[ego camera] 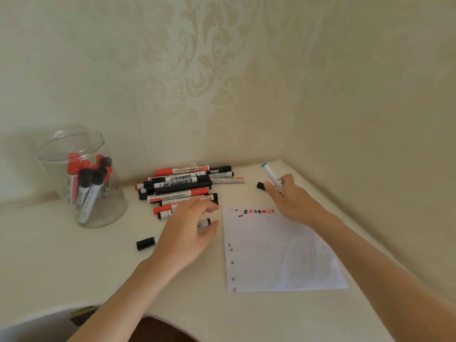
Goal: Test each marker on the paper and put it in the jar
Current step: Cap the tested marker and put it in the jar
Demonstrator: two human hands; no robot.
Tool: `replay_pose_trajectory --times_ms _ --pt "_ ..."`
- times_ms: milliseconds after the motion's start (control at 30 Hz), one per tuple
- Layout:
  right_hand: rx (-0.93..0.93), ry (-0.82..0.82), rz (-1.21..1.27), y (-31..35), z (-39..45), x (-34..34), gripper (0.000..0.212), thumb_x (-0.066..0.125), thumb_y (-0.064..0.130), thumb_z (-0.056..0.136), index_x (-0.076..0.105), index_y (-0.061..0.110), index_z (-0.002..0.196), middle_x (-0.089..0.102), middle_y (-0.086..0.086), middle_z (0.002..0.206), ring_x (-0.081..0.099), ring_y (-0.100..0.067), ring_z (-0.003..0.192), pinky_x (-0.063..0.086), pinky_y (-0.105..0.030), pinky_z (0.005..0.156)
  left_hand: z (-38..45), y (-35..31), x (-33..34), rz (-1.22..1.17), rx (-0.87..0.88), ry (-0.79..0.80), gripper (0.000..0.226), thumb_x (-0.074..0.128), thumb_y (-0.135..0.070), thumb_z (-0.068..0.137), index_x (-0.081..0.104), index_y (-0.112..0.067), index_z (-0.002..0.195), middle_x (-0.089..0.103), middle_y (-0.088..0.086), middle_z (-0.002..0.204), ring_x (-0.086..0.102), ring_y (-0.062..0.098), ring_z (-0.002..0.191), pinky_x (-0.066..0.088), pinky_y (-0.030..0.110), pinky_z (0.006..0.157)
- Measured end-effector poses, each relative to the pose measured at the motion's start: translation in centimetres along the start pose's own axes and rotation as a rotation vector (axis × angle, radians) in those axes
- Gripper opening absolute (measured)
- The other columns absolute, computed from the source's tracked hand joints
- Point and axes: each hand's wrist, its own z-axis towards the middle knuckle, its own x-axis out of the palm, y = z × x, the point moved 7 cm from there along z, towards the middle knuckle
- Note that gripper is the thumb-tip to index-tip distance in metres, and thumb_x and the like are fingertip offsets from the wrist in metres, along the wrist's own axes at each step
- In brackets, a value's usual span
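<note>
I am holding a blue marker (pixel 271 176) in my right hand (pixel 291 201); my fingers (pixel 283 183) are curling around its lower body, and its blue end is pointing up and away from me. Just beside this hand a small black cap (pixel 260 185) is lying on the tabletop (pixel 74 255). My left hand (pixel 187 230) is hovering over a black marker (pixel 145 243) that is lying alone, near the left edge of the paper (pixel 278 253). The fingers of this hand are loosely spread and I think they are not gripping it yet, though the hand is hiding the middle of the marker.

The paper is carrying a row of small red and black test marks along its top edge. Behind my left hand the pile of markers (pixel 185 186) is waiting, and the jar (pixel 81 176) with several markers inside is standing well apart to the left.

I am judging the markers as light, stiff and smooth, so they may roll. It is best to pinch one at the middle of the body, not at the cap, which can come off.
</note>
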Motion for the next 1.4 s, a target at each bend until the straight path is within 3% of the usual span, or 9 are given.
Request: replay_pose_trajectory --times_ms 200,367,567,667,800,900,1000,1100,1400 --pt "-0.185 -0.066 -0.61 -2.3 2.9 1.1 0.041 0.041 0.01 0.101 0.047 0.017 0.141 0.046 -0.01 0.12 0.048 -0.028 0.1 0.041 -0.035 0.075 -1.9 2.7 -3.3 0.29 0.006 0.071 0.036 0.08 -0.015 0.074 0.069 -0.025 0.107 0.064 -0.008 0.109 0.059 0.019 0.101 0.051 0.037 0.082" --pt "-0.174 -0.184 -0.702 -2.1 3.6 1.5 0.034 0.049 0.026 0.101 0.053 0.03 0.135 0.058 0.002 0.12 0.051 -0.023 0.112 0.035 -0.036 0.083 -3.0 4.2 -4.6 0.307 -0.067 0.114 0.032 0.075 -0.021 0.082 0.067 -0.025 0.112 0.063 -0.01 0.108 0.058 0.014 0.095 0.049 0.031 0.081" --pt "-0.204 -0.288 -0.446 -1.6 3.4 0.7 0.034 0.072 0.025 0.088 0.067 0.019 0.12 0.059 -0.004 0.115 0.056 -0.028 0.106 0.041 -0.039 0.087 -2.7 5.9 -3.9 0.316 -0.159 0.174 0.025 0.062 -0.027 0.093 0.066 -0.023 0.118 0.062 -0.006 0.11 0.055 0.016 0.1 0.045 0.028 0.086" --pt "-0.275 -0.264 -0.045 1.7 0.8 1.6 0.023 0.075 0.033 0.086 0.071 0.021 0.105 0.061 0.0 0.095 0.059 -0.017 0.08 0.043 -0.026 0.072 -2.2 5.5 -3.2 0.229 -0.189 0.142 0.025 0.05 -0.023 0.099 0.057 -0.018 0.123 0.055 0.001 0.12 0.057 0.019 0.101 0.046 0.028 0.082" --pt "0.151 0.247 0.659 4.2 -3.6 5.9 0.05 0.06 0.066 0.085 0.068 0.018 0.097 0.053 0.0 0.065 0.041 -0.013 0.049 0.033 -0.021 0.048 -1.1 2.4 -1.8 0.01 -0.134 0.172 0.022 0.043 -0.027 0.102 0.05 -0.025 0.122 0.058 -0.01 0.087 0.051 0.005 0.067 0.039 0.024 0.06" --pt "0.179 0.459 0.818 5.6 -5.9 8.2 0.061 0.052 0.077 0.079 0.048 0.017 0.068 0.033 0.001 0.055 0.024 -0.014 0.05 0.017 -0.026 0.049 -0.5 -1.5 -0.5 -0.11 0.01 0.229 0.02 0.045 -0.029 0.102 0.052 -0.032 0.12 0.06 -0.012 0.086 0.055 0.003 0.076 0.045 0.027 0.069" --pt "0.122 0.43 0.914 5.8 -6.4 8.2 0.048 0.048 0.059 0.095 0.047 0.018 0.071 0.028 0.002 0.052 0.018 -0.014 0.05 0.016 -0.025 0.048 -0.5 -3.6 0.7 -0.17 0.09 0.281 0.022 0.046 -0.03 0.102 0.049 -0.037 0.122 0.066 -0.011 0.094 0.061 0.005 0.089 0.049 0.032 0.078" --pt "0.043 0.402 1.022 5.7 -6.4 7.0 0.032 0.05 0.033 0.102 0.054 0.012 0.078 0.032 0.001 0.051 0.019 -0.012 0.047 0.018 -0.022 0.044 -0.3 -3.9 1.1 -0.139 0.067 0.256 0.017 0.045 -0.035 0.101 0.044 -0.028 0.117 0.056 -0.014 0.079 0.054 0.001 0.072 0.043 0.028 0.063" --pt "-0.063 0.402 1.062 4.8 -6.9 5.5 0.026 0.047 0.013 0.103 0.042 0.011 0.077 0.031 -0.001 0.05 0.019 -0.012 0.044 0.018 -0.024 0.044 0.1 -4.4 2.3 -0.156 0.109 0.366 0.02 0.044 -0.04 0.101 0.05 -0.024 0.092 0.053 -0.002 0.069 0.047 0.013 0.06 0.038 0.033 0.057"
